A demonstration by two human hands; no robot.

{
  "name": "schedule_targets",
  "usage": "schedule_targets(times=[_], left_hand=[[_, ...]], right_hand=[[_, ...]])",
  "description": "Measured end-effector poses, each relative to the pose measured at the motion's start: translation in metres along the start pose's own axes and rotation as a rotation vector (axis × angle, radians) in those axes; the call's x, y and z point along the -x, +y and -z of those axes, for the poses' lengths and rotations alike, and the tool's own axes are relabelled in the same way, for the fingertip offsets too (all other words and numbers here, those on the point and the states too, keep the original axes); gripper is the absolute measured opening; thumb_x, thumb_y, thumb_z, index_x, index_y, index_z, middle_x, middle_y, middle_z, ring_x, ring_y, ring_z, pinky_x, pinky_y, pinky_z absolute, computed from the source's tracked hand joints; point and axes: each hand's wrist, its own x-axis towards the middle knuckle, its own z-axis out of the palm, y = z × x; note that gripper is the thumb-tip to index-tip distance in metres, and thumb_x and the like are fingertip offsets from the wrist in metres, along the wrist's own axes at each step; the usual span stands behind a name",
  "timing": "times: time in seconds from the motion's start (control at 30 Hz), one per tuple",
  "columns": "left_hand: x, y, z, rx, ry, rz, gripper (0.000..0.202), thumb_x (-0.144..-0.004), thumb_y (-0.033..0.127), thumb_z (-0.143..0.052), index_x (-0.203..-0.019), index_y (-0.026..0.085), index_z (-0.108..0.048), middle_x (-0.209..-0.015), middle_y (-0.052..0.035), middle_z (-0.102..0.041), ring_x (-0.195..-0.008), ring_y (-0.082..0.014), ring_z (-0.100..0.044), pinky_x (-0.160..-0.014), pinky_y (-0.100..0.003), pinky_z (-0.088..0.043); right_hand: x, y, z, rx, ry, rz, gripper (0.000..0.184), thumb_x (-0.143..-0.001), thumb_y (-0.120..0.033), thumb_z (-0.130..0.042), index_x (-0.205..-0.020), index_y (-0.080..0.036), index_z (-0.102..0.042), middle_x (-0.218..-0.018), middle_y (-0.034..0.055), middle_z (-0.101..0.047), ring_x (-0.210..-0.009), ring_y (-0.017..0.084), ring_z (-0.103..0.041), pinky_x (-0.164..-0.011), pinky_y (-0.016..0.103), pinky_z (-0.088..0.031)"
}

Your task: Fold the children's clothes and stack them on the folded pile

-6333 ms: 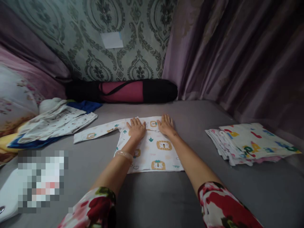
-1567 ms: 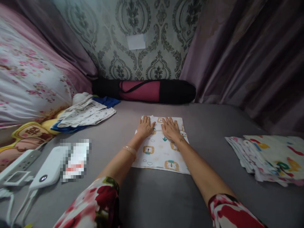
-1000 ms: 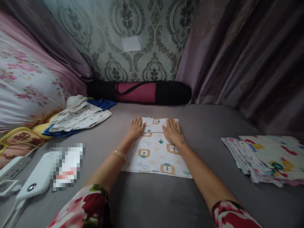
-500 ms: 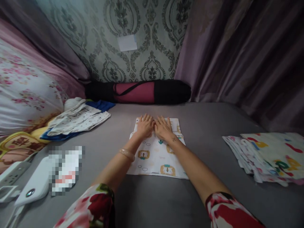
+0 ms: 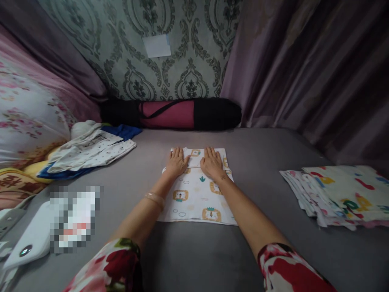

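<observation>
A white cloth printed with lion faces lies partly folded on the grey bed sheet, its far edge turned over into a flap. My left hand rests flat on the left part of that flap, fingers stretched away from me. On the flap's right part my right hand lies flat too, fingers extended. A gap between the hands shows the flap and one printed lion. Both palms press on the fabric without gripping it.
To the right is a stack of folded printed cloths. At left lie loose baby clothes, a white power bank and a blurred white packet. A black and red rolled bag lies along the wall.
My hands have moved apart along the flap, the left one leftward and the right one slightly rightward. The view has shifted a little.
</observation>
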Motion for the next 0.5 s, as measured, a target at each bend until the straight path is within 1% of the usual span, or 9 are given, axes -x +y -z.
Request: schedule_targets(times=[0.07,0.2,0.23,0.37,0.43,0.5], left_hand=[[0.000,-0.002,-0.001,0.000,-0.008,0.008,0.070,-0.096,0.052,-0.015,-0.147,0.005,-0.031,-0.153,-0.0179,-0.030,-0.144,-0.0293,-0.023,-0.116,-0.044,-0.019],[0.002,-0.011,0.004,-0.014,-0.051,-0.032,0.069,-0.097,0.050,-0.015,-0.147,0.005,-0.031,-0.153,-0.0166,-0.031,-0.144,-0.0285,-0.023,-0.116,-0.044,-0.018],[0.003,-0.015,0.005,-0.016,-0.052,-0.040,0.069,-0.097,0.050,-0.014,-0.147,0.005,-0.031,-0.154,-0.0164,-0.030,-0.144,-0.0281,-0.023,-0.117,-0.045,-0.018],[0.007,-0.029,0.009,0.006,-0.064,-0.037,0.069,-0.098,0.049,-0.012,-0.148,0.004,-0.027,-0.156,-0.0157,-0.025,-0.145,-0.0271,-0.019,-0.117,-0.042,-0.017],[0.008,-0.033,0.011,0.022,-0.102,-0.032,0.069,-0.098,0.050,-0.013,-0.148,0.004,-0.026,-0.156,-0.0152,-0.023,-0.146,-0.0266,-0.017,-0.117,-0.041,-0.017],[0.007,-0.036,0.012,0.039,-0.143,-0.046,0.070,-0.097,0.050,-0.013,-0.149,0.004,-0.024,-0.157,-0.0150,-0.021,-0.146,-0.0266,-0.015,-0.118,-0.042,-0.015]], right_hand=[[0.001,0.001,-0.002,0.005,-0.005,-0.010,0.059,-0.093,-0.026,-0.026,-0.147,-0.004,-0.031,-0.155,0.0123,-0.027,-0.144,0.023,-0.018,-0.116,0.042,-0.008],[-0.001,0.010,0.006,-0.026,-0.132,0.004,0.059,-0.094,-0.029,-0.024,-0.148,-0.005,-0.030,-0.156,0.0119,-0.025,-0.144,0.024,-0.018,-0.116,0.041,-0.011],[-0.001,0.014,0.008,-0.026,-0.134,-0.008,0.059,-0.095,-0.030,-0.023,-0.148,-0.004,-0.029,-0.156,0.0129,-0.025,-0.144,0.025,-0.018,-0.116,0.041,-0.011],[-0.001,0.029,0.009,0.025,-0.044,-0.084,0.061,-0.095,-0.032,-0.022,-0.147,0.000,-0.029,-0.155,0.0168,-0.026,-0.144,0.027,-0.017,-0.116,0.042,-0.011],[-0.001,0.034,0.008,0.023,-0.084,-0.097,0.061,-0.095,-0.032,-0.022,-0.147,0.000,-0.027,-0.155,0.0165,-0.024,-0.144,0.027,-0.016,-0.116,0.042,-0.011],[0.000,0.040,0.009,-0.008,-0.164,-0.095,0.062,-0.096,-0.034,-0.020,-0.148,-0.002,-0.026,-0.156,0.0154,-0.022,-0.144,0.027,-0.015,-0.116,0.042,-0.012]])
